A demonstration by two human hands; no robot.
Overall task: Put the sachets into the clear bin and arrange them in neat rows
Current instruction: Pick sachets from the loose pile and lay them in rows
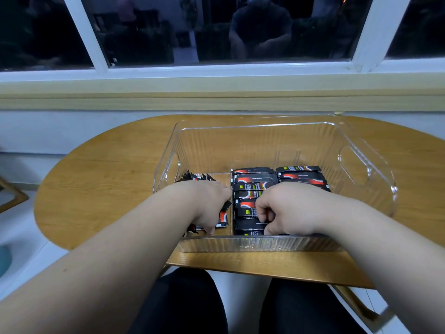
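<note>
Nearest to me are my knees in dark trousers (183,302), tucked under the near edge of an oval, honey-coloured wooden counter (108,165). On it sits a clear, ribbed plastic bin (252,243) with cut-out handles, its near wall just in front of my wrists. Both my bare hands are down inside it. My left hand (209,203) lies over a loose, jumbled heap of black sachets with red and white print (222,218) in the left part of the bin. Its fingers are curled down around a few of them, though I cannot tell how firm the hold is, because the hand hides it. My right hand (289,210) is at the near end of the middle row (255,179), fingers (261,210) bent tight and thumb tucked low, pinching the edge of one sachet there. Beyond my knuckles that row runs away from me, sachets lying crosswise and overlapping, with a shorter row (301,175) touching it on the right. The rows reach about halfway toward the bin's far wall. Behind stand a pale sill (216,92) and a dark window (216,32) with dim reflections. The risk, as I judge it, is that the sachets look slick and flat. Pressing one in at the near end could buckle the row, and lifting a bunch from the heap could drag others across into the tidy rows.
</note>
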